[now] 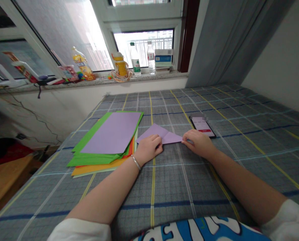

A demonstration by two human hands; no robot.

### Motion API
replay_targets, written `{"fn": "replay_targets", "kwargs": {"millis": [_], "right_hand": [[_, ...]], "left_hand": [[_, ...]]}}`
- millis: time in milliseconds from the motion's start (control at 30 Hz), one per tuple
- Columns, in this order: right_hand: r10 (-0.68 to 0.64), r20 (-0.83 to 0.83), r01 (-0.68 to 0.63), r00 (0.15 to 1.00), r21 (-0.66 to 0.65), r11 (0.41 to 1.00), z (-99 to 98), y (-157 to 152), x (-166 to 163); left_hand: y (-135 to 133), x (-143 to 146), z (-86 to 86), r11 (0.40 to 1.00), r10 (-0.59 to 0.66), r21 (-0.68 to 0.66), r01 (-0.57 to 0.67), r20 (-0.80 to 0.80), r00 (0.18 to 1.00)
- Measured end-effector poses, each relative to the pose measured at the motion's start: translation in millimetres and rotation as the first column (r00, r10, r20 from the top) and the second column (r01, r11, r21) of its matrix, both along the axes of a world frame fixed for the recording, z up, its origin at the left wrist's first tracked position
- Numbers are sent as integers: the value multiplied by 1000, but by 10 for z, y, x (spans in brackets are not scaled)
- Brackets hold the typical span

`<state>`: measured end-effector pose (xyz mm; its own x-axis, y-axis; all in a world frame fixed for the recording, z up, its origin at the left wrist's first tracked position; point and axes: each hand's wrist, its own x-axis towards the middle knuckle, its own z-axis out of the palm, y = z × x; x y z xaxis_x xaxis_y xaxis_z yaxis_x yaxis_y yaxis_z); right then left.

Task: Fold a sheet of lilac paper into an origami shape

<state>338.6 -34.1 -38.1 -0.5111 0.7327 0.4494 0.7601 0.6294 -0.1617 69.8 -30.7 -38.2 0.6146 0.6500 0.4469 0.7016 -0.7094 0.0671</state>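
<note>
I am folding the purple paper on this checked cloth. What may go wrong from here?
1. The checked cloth looks soft, so the crease in the folded purple paper may come out uneven.
2. The left hand presses one side and the right hand holds only the tip, so the paper may slide and its edges misalign.
3. The phone lies close behind the right hand and might get pushed.

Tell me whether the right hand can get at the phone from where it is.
Probably yes. The phone lies on the checked cloth just beyond the right hand, with nothing between them; its fingers are at the tip of the folded purple paper.
</note>
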Motion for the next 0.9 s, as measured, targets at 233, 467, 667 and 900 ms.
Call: {"fn": "replay_targets", "kwargs": {"millis": [233, 467, 667, 900], "right_hand": [[-24, -43, 26, 999, 53, 998, 9, -28, -39], [37, 52, -41, 998, 83, 996, 1, -96, -245], [31, 119, -45, 992, 113, 993, 2, -142, -330], [92, 126, -107, 988, 118, 987, -9, -151, -344]], "left_hand": [[-17, 16, -11, 1000, 9, -21, -8, 50, 999], [-34, 67, -25, 995, -95, -5, 95, 18, 995], [-76, 109, -9, 981, -152, 115, 158, -61, 987], [-81, 180, -31, 984, -115, 132, 123, -65, 991]]}}
